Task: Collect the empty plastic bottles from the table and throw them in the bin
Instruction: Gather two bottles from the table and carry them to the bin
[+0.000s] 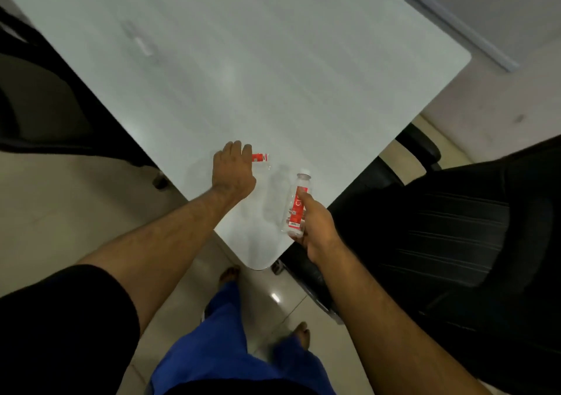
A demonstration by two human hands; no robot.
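A: Right hand (315, 227)?
B: Fingers wrapped round a clear red-labelled plastic bottle (297, 204) above the white table's (273, 60) corner.
A: Left hand (232, 171)?
B: Covers a second red-labelled bottle (260, 158) lying on the table; finger grip hidden

Pale table (273, 60) bears one bottle (260, 157) (red-labelled).

My left arm wears a short black sleeve (60, 328) that ends above the elbow, leaving the forearm bare and hairy down to my left hand (232, 173). My right forearm is bare too, up to my right hand (315, 227). At six o'clock hang my loose bright-blue trousers (224, 349), creased at the legs, and my bare feet (302, 332) show beneath the hems.
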